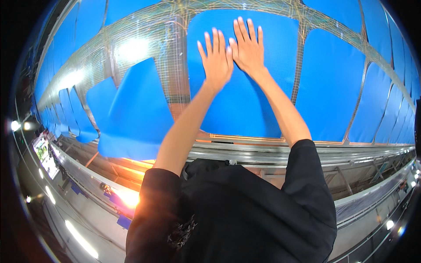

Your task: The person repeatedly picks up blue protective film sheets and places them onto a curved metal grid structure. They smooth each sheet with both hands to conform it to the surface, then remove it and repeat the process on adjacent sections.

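My left hand [216, 61] and my right hand [249, 49] lie flat, side by side, on a blue textured sheet panel [267, 94] with rounded corners. Both have their fingers stretched out and hold nothing; the thumbs are close together. The panel rests on a shiny table surface [175, 52] marked with many thin scratch-like lines. To the left, another blue sheet [140, 101] lies askew, its near part hanging over the table's front edge.
More blue panels [331, 83] line the table on the right, with narrow gaps between them. Several loose blue sheets [101, 98] lie at the far left, some curling. A metal rail [254, 153] runs along the front edge. Bright glare [129, 195] shows at lower left.
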Action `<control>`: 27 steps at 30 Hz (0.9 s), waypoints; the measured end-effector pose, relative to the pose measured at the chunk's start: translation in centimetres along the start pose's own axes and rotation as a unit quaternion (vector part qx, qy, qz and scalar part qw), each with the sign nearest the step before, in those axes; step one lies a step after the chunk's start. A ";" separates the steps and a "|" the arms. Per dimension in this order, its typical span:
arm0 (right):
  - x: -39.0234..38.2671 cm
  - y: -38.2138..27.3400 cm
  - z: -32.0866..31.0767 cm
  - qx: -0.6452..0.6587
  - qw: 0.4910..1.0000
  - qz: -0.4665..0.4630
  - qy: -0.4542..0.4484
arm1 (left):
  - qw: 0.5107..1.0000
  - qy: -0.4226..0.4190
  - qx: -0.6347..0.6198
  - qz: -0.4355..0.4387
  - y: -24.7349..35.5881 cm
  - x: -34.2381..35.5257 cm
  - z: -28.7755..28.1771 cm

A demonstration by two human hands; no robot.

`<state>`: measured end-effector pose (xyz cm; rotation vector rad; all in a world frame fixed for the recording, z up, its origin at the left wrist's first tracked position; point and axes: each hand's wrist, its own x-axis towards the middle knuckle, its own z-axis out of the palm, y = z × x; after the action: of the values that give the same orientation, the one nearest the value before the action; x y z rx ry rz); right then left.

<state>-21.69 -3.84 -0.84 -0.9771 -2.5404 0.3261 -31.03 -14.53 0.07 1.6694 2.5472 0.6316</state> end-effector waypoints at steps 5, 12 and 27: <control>-9.7 -5.7 -3.4 0.040 0.991 -0.054 -0.120 | 0.983 -0.180 -0.034 0.003 1.1 -18.4 -7.4; -10.3 -6.3 -4.1 0.037 0.976 -0.129 -0.174 | 0.926 -0.049 -0.199 -0.317 0.4 -29.5 -14.4; -5.8 -15.4 4.1 0.052 0.993 -0.067 -0.080 | 0.781 -0.015 -0.300 -0.548 -2.4 -27.5 -10.5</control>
<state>-28.67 -19.31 -0.68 -0.7652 -2.6856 0.5115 -24.04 -42.96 3.53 -0.0841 2.3198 1.0308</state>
